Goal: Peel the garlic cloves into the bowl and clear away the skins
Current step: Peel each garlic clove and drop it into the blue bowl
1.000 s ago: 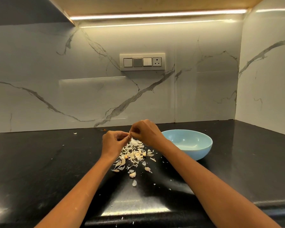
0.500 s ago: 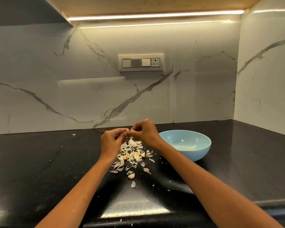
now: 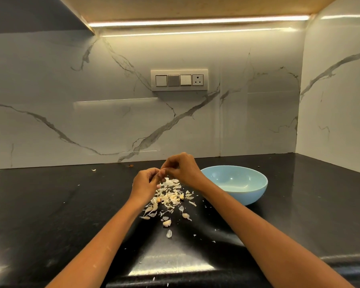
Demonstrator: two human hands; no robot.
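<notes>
1. Head view: the left hand (image 3: pixel 144 183) and the right hand (image 3: pixel 183 170) are up close together above the black counter (image 3: pixel 50 204), and their fingertips meet.
2. Both hands have curled fingers that pinch something tiny between them — it is too small and hidden to name for sure (maybe a garlic clove).
3. Just under the hands lies a pile of garlic skins (image 3: pixel 170 196), pale and thin, spread out on the counter.
4. A few loose bits sit nearer the person — one clove-shaped piece (image 3: pixel 167 223) and a small flake (image 3: pixel 169 233) below it.
5. The light blue bowl (image 3: pixel 256 192) stands on the counter just right of the pile, beside the right wrist.
6. Behind it all is a white marble wall (image 3: pixel 92 121) with a switch plate (image 3: pixel 179 80).
</notes>
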